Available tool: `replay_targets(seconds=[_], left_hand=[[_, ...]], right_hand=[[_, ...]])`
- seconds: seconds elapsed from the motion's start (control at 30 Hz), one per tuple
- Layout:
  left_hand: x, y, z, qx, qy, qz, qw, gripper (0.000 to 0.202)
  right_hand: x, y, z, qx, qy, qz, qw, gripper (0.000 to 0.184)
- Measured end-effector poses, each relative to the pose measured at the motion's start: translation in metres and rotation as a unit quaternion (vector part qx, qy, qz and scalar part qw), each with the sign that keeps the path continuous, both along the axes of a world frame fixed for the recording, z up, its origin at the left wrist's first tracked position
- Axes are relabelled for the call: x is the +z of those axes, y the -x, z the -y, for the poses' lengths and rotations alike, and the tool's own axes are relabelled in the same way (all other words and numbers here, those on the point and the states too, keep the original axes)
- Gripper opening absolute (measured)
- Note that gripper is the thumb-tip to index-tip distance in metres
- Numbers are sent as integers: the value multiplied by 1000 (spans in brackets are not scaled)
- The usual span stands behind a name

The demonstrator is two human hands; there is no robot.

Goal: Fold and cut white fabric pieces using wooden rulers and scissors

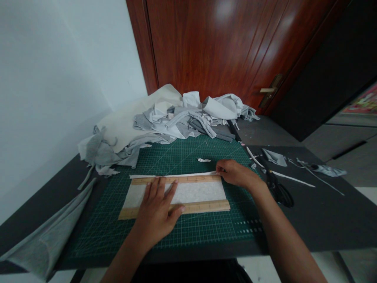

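— Dark grey tabletop [324, 220], green cutting mat [182, 157] laid over its middle and reaching toward the near edge.
— Along the far edge?
— Heap of grey and white fabric scraps [165, 118], spilling onto the far side of the mat. Loose grey cloth [44, 239] draped off the near left corner.
— On the mat itself?
— White fabric piece [200, 192], flat between two parallel wooden rulers: far ruler [188, 179], near ruler [206, 206]. Thin white strip [176, 175] just beyond the far ruler.
— Hands?
— Left hand [157, 210] spread flat, palm down, pressing fabric and both rulers, gripping nothing. Right hand [235, 173] at the right end of the far ruler, fingers curled onto the strip. Possibly pinching something small; impossible to tell.
— Anything smaller?
— Black scissors [278, 188] on bare tabletop just beside the right forearm, off the mat's right edge. Tiny white scrap [204, 160] on the mat, beyond the strip.
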State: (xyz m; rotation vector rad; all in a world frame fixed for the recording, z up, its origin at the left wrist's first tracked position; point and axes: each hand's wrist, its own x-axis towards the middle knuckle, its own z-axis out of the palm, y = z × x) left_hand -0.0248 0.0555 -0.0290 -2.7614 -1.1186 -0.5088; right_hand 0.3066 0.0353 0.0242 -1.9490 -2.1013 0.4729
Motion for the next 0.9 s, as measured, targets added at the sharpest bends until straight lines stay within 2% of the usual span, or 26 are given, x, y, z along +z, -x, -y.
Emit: replay_targets(seconds=[0.5, 0.7, 0.8, 0.9], left_hand=[[0, 0, 1, 4, -1, -9, 1000, 65], [1, 0, 2, 4, 3, -6, 1000, 65], [2, 0, 2, 4, 11, 1, 1000, 66], [3, -1, 4, 11, 25, 6, 1000, 66]], right_hand=[[10, 7, 4, 33, -9, -14, 999, 21], [5, -4, 7, 5, -11, 24, 1000, 25], [7, -8, 7, 0, -15, 25, 1000, 23], [9, 1, 5, 0, -59, -2, 998, 16]])
